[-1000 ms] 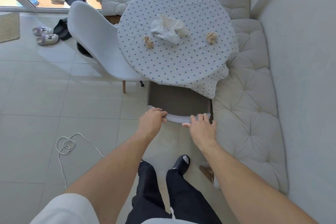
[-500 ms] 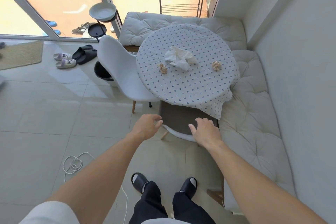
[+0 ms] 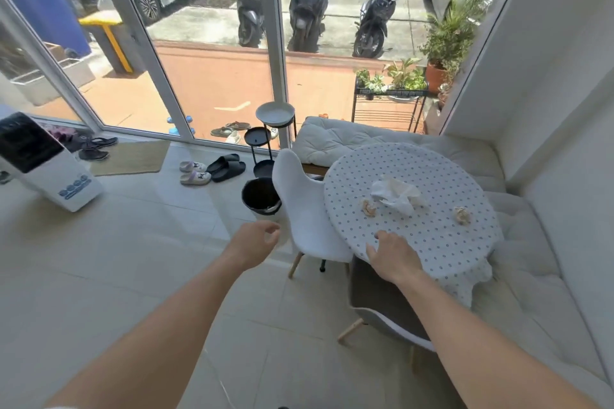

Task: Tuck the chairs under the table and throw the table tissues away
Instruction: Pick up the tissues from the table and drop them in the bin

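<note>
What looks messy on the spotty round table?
Three used tissues lie on the polka-dot round tablecloth: a big crumpled white tissue in the middle, and two small stained balled-up tissues, one left of it, one to the right.

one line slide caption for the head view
Right hand over the round table edge, left hand empty; tissues uncleared; grey chair partly tucked.

Bright daylight floods in through the tall glass windows at the far left, washing out the pale floor tiles with soft glare. Shadows are faint. Wide-angle distortion bends the window frames and the right wall. The forearms nearest the camera blur slightly.
</note>
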Demonstrator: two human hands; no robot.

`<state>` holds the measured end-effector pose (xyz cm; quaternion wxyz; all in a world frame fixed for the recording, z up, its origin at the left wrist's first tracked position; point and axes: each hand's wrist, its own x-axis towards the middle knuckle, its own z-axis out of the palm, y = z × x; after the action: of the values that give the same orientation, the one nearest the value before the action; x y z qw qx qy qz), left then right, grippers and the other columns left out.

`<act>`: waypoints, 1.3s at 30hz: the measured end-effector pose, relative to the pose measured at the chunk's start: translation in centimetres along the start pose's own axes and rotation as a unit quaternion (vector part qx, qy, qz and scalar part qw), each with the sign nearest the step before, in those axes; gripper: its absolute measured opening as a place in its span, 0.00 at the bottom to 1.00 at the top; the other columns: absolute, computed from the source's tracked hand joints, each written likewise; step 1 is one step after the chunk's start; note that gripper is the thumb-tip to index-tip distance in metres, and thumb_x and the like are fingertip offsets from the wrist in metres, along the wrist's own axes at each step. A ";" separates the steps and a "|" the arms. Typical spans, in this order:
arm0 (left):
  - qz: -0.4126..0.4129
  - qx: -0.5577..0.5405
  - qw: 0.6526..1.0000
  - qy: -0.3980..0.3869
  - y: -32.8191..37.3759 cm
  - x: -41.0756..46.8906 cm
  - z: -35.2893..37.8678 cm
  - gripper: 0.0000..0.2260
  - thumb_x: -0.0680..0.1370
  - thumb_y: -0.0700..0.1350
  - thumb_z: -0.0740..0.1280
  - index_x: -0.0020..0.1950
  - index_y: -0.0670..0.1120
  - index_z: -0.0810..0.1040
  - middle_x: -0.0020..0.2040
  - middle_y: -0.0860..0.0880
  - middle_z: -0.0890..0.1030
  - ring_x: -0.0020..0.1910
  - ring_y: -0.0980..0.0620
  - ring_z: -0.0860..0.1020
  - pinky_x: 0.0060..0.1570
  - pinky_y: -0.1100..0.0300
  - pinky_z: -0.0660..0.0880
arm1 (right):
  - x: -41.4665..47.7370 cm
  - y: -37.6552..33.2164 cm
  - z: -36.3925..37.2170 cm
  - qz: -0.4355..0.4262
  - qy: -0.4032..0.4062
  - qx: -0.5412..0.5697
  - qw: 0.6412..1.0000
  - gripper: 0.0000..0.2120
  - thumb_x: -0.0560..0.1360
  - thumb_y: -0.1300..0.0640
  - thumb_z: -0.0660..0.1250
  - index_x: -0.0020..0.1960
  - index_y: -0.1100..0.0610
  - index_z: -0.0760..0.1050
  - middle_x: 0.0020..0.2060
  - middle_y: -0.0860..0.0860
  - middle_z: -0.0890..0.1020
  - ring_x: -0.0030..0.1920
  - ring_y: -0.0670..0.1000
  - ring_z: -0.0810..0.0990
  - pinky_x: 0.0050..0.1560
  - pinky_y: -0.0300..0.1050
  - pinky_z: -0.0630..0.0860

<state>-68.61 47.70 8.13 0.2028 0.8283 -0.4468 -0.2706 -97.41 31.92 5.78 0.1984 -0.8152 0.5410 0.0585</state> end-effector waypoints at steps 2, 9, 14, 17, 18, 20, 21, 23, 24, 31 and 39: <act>-0.010 -0.007 1.000 0.020 -2.1 0.0 -2.4 0.17 0.83 0.53 0.64 0.68 0.51 0.83 0.65 0.54 0.85 0.64 0.52 0.82 0.65 0.53 0.78 | 0.9 -2.7 0.0 -0.009 0.002 0.000 1.000 0.23 0.83 0.44 0.58 0.74 0.55 0.69 0.68 0.56 0.76 0.68 0.58 0.74 0.66 0.58 0.75; -0.035 -0.015 0.997 0.061 -8.3 0.7 -8.1 0.17 0.83 0.54 0.65 0.69 0.50 0.82 0.65 0.53 0.85 0.64 0.52 0.82 0.68 0.54 0.77 | 4.1 -10.3 0.8 -0.036 -0.018 0.001 0.999 0.22 0.82 0.46 0.59 0.73 0.54 0.70 0.66 0.56 0.77 0.67 0.58 0.75 0.64 0.57 0.76; -0.047 -0.025 0.996 0.067 -11.2 3.5 -10.8 0.17 0.83 0.54 0.65 0.69 0.51 0.82 0.64 0.54 0.85 0.63 0.52 0.82 0.66 0.53 0.78 | 8.1 -14.4 1.5 -0.050 -0.025 0.005 0.998 0.24 0.82 0.46 0.59 0.75 0.55 0.69 0.66 0.55 0.78 0.66 0.58 0.76 0.63 0.57 0.76; -0.050 -0.025 0.996 0.064 -12.4 6.1 -12.4 0.18 0.83 0.54 0.65 0.70 0.50 0.82 0.64 0.54 0.85 0.64 0.52 0.82 0.66 0.54 0.78 | 11.3 -16.7 1.8 -0.056 -0.033 0.001 0.998 0.24 0.82 0.45 0.59 0.74 0.54 0.70 0.66 0.56 0.78 0.66 0.58 0.76 0.62 0.58 0.77; -0.051 -0.027 0.996 0.063 -12.8 7.1 -13.0 0.18 0.83 0.54 0.65 0.70 0.51 0.82 0.65 0.54 0.85 0.64 0.52 0.82 0.67 0.53 0.78 | 12.5 -17.5 1.8 -0.057 -0.034 0.005 0.998 0.24 0.82 0.45 0.60 0.74 0.54 0.70 0.66 0.56 0.78 0.66 0.58 0.76 0.62 0.58 0.77; -0.056 -0.038 0.996 0.064 -13.3 9.2 -14.1 0.18 0.83 0.54 0.64 0.70 0.51 0.81 0.65 0.55 0.84 0.63 0.52 0.82 0.66 0.53 0.78 | 14.9 -18.9 1.9 -0.053 -0.031 0.015 0.998 0.24 0.82 0.46 0.60 0.74 0.55 0.70 0.66 0.56 0.78 0.66 0.58 0.76 0.63 0.57 0.77; -0.058 -0.042 0.995 0.063 -13.4 10.3 -14.7 0.18 0.83 0.54 0.64 0.70 0.52 0.81 0.65 0.55 0.84 0.63 0.52 0.82 0.65 0.53 0.78 | 16.0 -19.5 1.8 -0.050 -0.032 0.019 0.998 0.24 0.82 0.46 0.61 0.74 0.55 0.70 0.66 0.56 0.78 0.66 0.58 0.76 0.62 0.57 0.77; -0.059 -0.043 0.996 0.056 -13.8 12.7 -15.8 0.18 0.83 0.54 0.64 0.70 0.52 0.81 0.64 0.55 0.84 0.62 0.53 0.83 0.64 0.55 0.79 | 18.1 -20.5 1.7 -0.043 -0.042 0.027 0.998 0.24 0.82 0.46 0.61 0.75 0.55 0.70 0.66 0.56 0.79 0.66 0.57 0.77 0.61 0.57 0.78; -0.061 -0.042 0.996 0.051 -14.0 13.9 -16.2 0.17 0.83 0.55 0.64 0.70 0.52 0.81 0.64 0.56 0.84 0.62 0.53 0.83 0.63 0.56 0.78 | 19.2 -20.7 1.8 -0.039 -0.046 0.031 0.998 0.24 0.82 0.46 0.61 0.75 0.55 0.70 0.66 0.55 0.79 0.66 0.57 0.77 0.61 0.57 0.78; -0.059 -0.042 0.997 0.033 -13.9 24.7 -18.5 0.16 0.83 0.54 0.65 0.69 0.53 0.82 0.63 0.57 0.85 0.61 0.54 0.83 0.63 0.57 0.79 | 27.4 -21.4 0.7 0.003 -0.052 0.048 0.997 0.25 0.82 0.46 0.61 0.76 0.55 0.70 0.69 0.55 0.78 0.67 0.58 0.77 0.64 0.57 0.77; -0.001 -0.026 0.999 -0.031 -10.5 36.7 -18.5 0.15 0.83 0.51 0.65 0.68 0.54 0.83 0.61 0.57 0.86 0.57 0.57 0.83 0.52 0.65 0.74 | 31.8 -19.5 0.5 0.081 -0.055 0.072 0.993 0.24 0.82 0.46 0.60 0.75 0.55 0.70 0.68 0.55 0.77 0.67 0.57 0.76 0.65 0.57 0.77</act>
<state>-33.70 23.75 6.51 0.2099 0.8148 -0.4445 -0.3074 -66.71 11.33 0.55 0.2806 -0.7478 0.5965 0.0795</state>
